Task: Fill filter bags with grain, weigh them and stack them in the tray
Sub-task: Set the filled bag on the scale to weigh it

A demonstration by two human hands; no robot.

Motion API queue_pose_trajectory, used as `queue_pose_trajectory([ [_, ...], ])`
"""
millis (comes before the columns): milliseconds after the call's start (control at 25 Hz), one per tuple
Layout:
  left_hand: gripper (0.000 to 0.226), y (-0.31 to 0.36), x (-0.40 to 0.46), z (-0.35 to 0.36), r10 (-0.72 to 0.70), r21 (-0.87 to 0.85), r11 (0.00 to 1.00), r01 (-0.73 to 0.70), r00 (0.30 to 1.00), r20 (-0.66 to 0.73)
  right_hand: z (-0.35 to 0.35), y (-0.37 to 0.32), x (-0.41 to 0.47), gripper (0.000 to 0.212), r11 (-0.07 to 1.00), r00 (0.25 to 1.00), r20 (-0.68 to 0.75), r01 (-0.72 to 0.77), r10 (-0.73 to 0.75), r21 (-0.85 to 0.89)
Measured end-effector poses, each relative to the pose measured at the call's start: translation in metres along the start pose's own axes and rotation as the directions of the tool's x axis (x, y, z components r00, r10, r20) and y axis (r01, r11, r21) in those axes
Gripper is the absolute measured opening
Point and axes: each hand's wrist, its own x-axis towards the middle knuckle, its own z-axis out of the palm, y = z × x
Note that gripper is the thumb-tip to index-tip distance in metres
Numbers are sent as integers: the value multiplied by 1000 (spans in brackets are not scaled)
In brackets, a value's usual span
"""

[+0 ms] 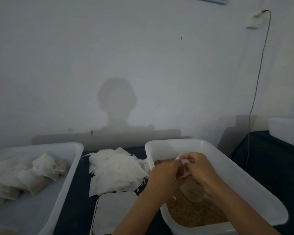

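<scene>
White filter bag (183, 167) between both hands.

Two hands (166, 173) (200, 168), three white tubs (71, 150) (244, 180) (285, 129), one scale (114, 211), one pile of empty bags (115, 168).

Dim, flat and greyish throughout, with a soft haze over the wall (143, 56) and muted colour everywhere. Lit from behind the person, throwing a blurred head-and-shoulders shadow (116, 102) onto the far wall and fainter box-shaped shadows just above the far rims of the trays. Soft focus overall, grain (190, 212) and filter bags (115, 168) smeared into texture without crisp edges, slight motion blur at the hands, mild wide-angle bending at left and right edges, and no glare beyond a pale sheen on the white tray rim (244, 177).
</scene>
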Motion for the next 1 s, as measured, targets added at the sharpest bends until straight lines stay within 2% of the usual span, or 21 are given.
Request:
queue_pose_trajectory([
  [120, 16, 5, 5, 20, -139, -206, 966, 154, 987, 84, -6, 15, -9, 20, 987, 993, -113, -22, 40, 158],
  [200, 17, 8, 4, 31, -234, -307, 913, 270, 961, 148, -9, 25, -17, 26, 974, 992, -89, -67, 88, 215],
  [320, 9, 10, 2, 40, -166, -433, 853, 291, 938, 303, -11, 39, -27, 35, 986, 988, 127, -99, 82, 137],
  [400, 11, 9, -1, 41, -98, -487, 825, 287, 921, 377, -13, 44, -28, 31, 986, 980, 181, -108, 84, 129],
  [440, 11, 8, -2, 41, -87, -516, 803, 298, 916, 392, -14, 47, -27, 30, 974, 974, 200, -140, 103, 180],
  [600, 15, 1, -1, 45, -122, -603, 734, 314, 933, 338, -15, 51, -22, 26, 894, 953, 270, -239, 140, 379],
  [760, 22, 1, -4, 41, -93, -726, 595, 344, 927, 364, -14, 54, -22, 29, 835, 941, 314, -273, 129, 477],
  [920, 27, 4, -4, 39, -105, -726, 590, 353, 925, 364, -15, 55, -21, 30, 819, 938, 319, -285, 133, 497],
  [1000, 28, 4, -3, 39, -159, -700, 612, 369, 924, 348, -14, 56, -21, 29, 838, 939, 308, -289, 154, 462],
])
